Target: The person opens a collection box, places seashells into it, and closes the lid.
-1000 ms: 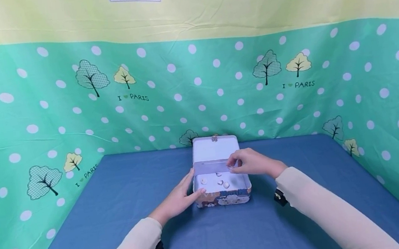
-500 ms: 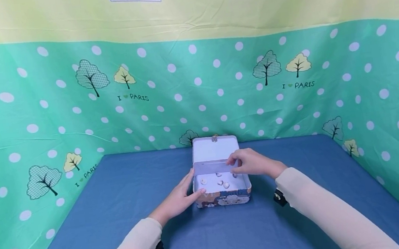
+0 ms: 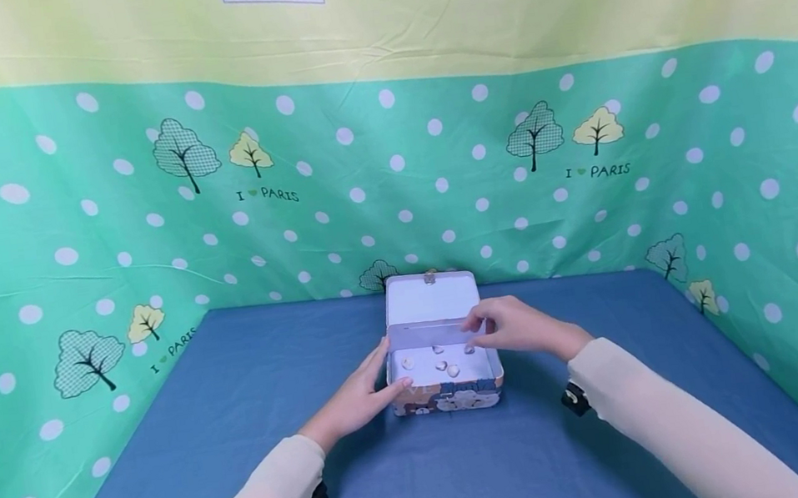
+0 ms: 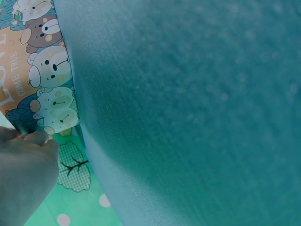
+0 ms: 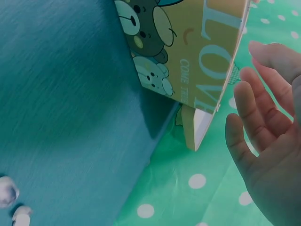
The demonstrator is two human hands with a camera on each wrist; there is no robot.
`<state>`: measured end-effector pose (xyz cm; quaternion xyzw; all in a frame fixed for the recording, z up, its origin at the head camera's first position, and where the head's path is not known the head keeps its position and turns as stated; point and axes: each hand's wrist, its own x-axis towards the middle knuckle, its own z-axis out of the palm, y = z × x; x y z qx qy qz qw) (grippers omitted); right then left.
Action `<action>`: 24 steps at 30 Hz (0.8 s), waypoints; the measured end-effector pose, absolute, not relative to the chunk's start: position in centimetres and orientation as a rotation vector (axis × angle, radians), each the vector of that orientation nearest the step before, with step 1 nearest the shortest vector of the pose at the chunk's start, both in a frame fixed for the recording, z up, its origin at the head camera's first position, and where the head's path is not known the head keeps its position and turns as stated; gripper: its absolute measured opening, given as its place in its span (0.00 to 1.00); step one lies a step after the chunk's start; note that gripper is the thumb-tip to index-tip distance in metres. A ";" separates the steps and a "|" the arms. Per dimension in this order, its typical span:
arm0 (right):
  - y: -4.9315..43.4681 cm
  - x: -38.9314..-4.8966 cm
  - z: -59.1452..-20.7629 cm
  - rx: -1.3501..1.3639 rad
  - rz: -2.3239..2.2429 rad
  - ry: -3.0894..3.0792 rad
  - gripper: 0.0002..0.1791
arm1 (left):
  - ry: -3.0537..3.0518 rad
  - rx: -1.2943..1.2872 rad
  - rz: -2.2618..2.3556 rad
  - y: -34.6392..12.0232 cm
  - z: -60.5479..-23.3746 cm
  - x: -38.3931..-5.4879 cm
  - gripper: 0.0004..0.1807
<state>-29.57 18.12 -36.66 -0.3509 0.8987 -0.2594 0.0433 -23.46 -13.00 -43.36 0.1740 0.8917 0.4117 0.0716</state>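
Note:
An open tin box (image 3: 447, 398) with printed bears stands at the table's back middle, its lid (image 3: 431, 299) raised. On its inner floor lie several small whitish pieces that look like seashells; one shell (image 3: 407, 362) is at the left, another shell (image 3: 453, 370) near the front. My left hand (image 3: 357, 393) holds the box at its front left corner, thumb over the rim and fingers along the side wall. Over the right rim, my right hand (image 3: 511, 325) has thumb and fingers apart above a shell (image 3: 469, 349). Its spread fingers (image 5: 244, 101) hold nothing in the right wrist view.
A blue cloth covers the table (image 3: 292, 356). Two white lumps, one a whitish lump (image 5: 7, 192), lie on it at the corner of the right wrist view. A green dotted curtain (image 3: 406, 189) hangs close behind the raised lid and along both sides.
My right fingers have parted from the shell at the box's right side, which now lies uncovered on the floor. That hand has drawn back slightly right. The left hand stays put.

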 end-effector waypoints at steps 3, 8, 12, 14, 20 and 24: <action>18.9 -29.3 -36.6 -1.084 -0.794 2.761 0.12 | 2.677 0.519 1.241 -13.0 -43.4 -23.5 0.51; 20.3 -28.9 -36.7 -1.043 -0.768 2.797 0.12 | 2.673 0.520 1.245 -12.9 -43.3 -23.4 0.51; 21.6 -28.5 -36.7 -0.975 -0.770 2.809 0.12 | 2.676 0.528 1.243 -12.9 -43.2 -23.4 0.51; 22.3 -28.2 -36.7 -0.945 -0.779 2.809 0.12 | 2.671 0.530 1.252 -13.0 -43.3 -23.4 0.51; 24.3 -27.7 -37.2 -0.912 -0.798 2.826 0.09 | 2.662 0.525 1.267 -13.0 -43.2 -23.4 0.51; 25.8 -27.3 -37.6 -0.901 -0.801 2.833 0.09 | 2.663 0.526 1.255 -12.9 -43.2 -23.4 0.51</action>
